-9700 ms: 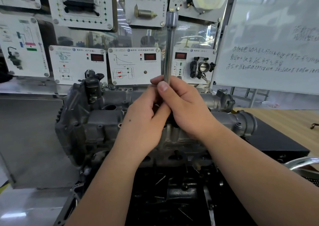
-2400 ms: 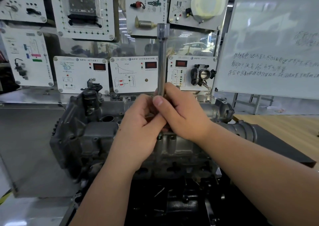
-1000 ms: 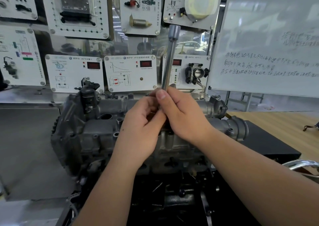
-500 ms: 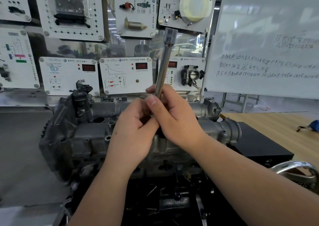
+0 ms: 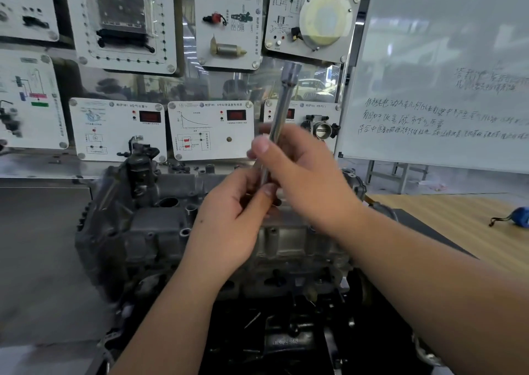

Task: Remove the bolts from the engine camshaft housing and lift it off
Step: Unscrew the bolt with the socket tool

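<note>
Hands (image 5: 303, 185) grip socket extension (image 5: 282, 108) — near-upright.

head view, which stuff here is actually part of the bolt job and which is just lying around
In the job:
- camshaft housing
- long socket bar
- left hand and right hand, both gripping the bar

Lying about:
- blue pouch on the wooden table
- whiteboard
- wall training panels
</note>
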Tool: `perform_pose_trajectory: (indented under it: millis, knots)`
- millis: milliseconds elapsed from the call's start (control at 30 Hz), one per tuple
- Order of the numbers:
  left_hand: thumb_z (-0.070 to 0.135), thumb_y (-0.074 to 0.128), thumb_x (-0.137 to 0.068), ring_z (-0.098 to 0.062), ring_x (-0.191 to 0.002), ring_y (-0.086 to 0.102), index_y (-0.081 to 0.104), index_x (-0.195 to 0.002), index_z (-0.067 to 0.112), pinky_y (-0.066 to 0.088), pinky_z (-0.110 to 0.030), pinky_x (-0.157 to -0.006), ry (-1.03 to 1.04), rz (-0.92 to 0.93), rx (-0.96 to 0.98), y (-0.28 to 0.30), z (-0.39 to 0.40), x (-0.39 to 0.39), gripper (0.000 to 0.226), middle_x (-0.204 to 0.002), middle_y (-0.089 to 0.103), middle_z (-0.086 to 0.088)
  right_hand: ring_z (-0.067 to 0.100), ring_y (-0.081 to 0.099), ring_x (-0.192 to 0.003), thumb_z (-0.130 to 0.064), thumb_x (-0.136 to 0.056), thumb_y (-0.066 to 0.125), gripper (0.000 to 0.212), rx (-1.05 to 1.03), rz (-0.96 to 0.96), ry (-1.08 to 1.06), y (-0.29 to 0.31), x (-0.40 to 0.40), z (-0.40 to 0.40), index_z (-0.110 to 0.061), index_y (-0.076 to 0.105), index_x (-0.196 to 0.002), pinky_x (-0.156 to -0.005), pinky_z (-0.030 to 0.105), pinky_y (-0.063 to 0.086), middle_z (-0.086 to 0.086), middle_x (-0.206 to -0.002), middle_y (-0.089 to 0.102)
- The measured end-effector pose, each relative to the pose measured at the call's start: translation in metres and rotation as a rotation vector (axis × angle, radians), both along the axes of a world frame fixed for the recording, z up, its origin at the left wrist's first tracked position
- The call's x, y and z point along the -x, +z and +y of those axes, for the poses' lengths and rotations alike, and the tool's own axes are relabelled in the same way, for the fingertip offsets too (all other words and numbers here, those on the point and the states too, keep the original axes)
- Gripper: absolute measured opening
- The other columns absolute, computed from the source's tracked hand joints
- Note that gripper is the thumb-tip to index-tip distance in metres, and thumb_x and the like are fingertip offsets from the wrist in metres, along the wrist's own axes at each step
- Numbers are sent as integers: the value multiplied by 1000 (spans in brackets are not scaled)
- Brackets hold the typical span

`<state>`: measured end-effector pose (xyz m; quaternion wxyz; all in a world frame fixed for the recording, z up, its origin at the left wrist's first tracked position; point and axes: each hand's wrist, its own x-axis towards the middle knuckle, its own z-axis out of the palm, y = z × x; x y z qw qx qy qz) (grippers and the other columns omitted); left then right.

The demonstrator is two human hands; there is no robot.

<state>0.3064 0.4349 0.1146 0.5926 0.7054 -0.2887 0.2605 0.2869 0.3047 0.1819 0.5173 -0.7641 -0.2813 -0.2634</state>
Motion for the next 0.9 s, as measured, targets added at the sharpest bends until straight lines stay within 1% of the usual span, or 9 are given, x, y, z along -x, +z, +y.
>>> perform_pose_trajectory:
  millis: [100, 200, 267, 333, 433, 500, 667, 800, 900]
  knots:
    - [55, 62, -81, -9, -78, 73, 62, -88, 42, 60, -45, -79, -5, 48, 77, -2, -3, -2, 15, -82, 74, 10, 22, 74, -76, -31, -98, 64, 9, -91, -50, -37, 22, 4, 6, -22, 67, -96, -72, 40, 63, 8, -86, 75]
    - [56, 58, -86, -14, -76, 73, 65, -88, 41, 56, -33, -69, -84, 55, 125, 1, -1, -3, 16, -83, 75, 4, 16, 74, -71, -22, -102, 58, 17, -68, -13, 12, 30, 8, 14, -17, 68, -89, -66, 32, 61, 4, -80, 75]
    - [54, 50, -95, -18, -82, 75, 70, -93, 39, 55, -28, -71, -200, 85, 156, 3, 1, -1, 25, -90, 76, 3, 13, 74, -73, -23, -103, 56, 19, -63, 11, 20, 29, 12, 16, -15, 68, -90, -61, 30, 60, 4, -83, 76]
    - [48, 47, -99, -21, -89, 75, 73, -98, 35, 55, -31, -78, -268, 107, 157, 6, 2, -2, 29, -97, 76, 0, 11, 74, -74, -23, -104, 54, 21, -88, 47, 14, 29, 14, 14, -11, 68, -94, -62, 40, 62, 4, -85, 76]
    - [34, 50, -100, -19, -90, 73, 76, -97, 33, 56, -33, -81, -344, 144, 203, 9, -1, -2, 27, -93, 75, -2, 18, 74, -76, -25, -105, 52, 25, -112, 123, 26, 30, 17, 6, -7, 65, -96, -71, 69, 53, 6, -87, 76]
    - [30, 51, -99, -15, -84, 71, 77, -94, 34, 56, -29, -78, -379, 152, 229, 10, -1, -2, 27, -86, 73, 2, 21, 73, -76, -26, -105, 51, 25, -91, 148, 50, 30, 17, 4, -8, 65, -95, -71, 72, 51, 7, -88, 76]
    - [39, 62, -87, -15, -78, 69, 75, -96, 35, 57, -27, -74, -416, 135, 279, 5, 6, -3, 16, -84, 71, 2, 17, 75, -82, -30, -106, 49, 25, -11, 137, 67, 24, 16, 6, -17, 68, -96, -77, 49, 62, 2, -92, 78]
    - [41, 66, -86, -12, -72, 68, 71, -91, 41, 56, -27, -67, -325, 87, 271, 1, 0, -8, 7, -84, 71, 3, 17, 74, -79, -28, -102, 57, 13, -60, 35, -5, 18, 13, 11, -19, 66, -106, -74, 42, 63, 2, -87, 76]
    - [39, 71, -85, -11, -68, 66, 68, -87, 39, 55, -25, -63, -289, 58, 300, -1, -4, -13, 4, -82, 70, 1, 14, 73, -70, -28, -103, 56, 17, -117, -36, -59, 21, 9, 15, -17, 67, -97, -68, 35, 63, 1, -82, 75]
